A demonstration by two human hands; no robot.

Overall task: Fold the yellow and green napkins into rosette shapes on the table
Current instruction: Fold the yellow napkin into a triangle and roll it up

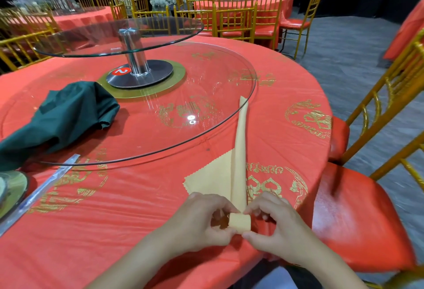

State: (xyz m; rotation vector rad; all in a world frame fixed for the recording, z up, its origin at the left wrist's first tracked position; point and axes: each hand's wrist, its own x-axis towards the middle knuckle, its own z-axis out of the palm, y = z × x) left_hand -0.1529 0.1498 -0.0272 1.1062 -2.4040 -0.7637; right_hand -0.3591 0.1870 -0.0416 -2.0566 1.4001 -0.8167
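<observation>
Yellow napkin (238, 151): long band, far tip on the glass disc (254, 82) rim, near end rolled into a coil (239, 223) off the disc, on the bench (137, 220). Both left hand (206, 217) and right hand (275, 222) pinch the coil, fingers curled. Judgement: roll tight, edges level, band taut. Count: one yellow, one green napkin (66, 119), heaped on the disc's left.
</observation>
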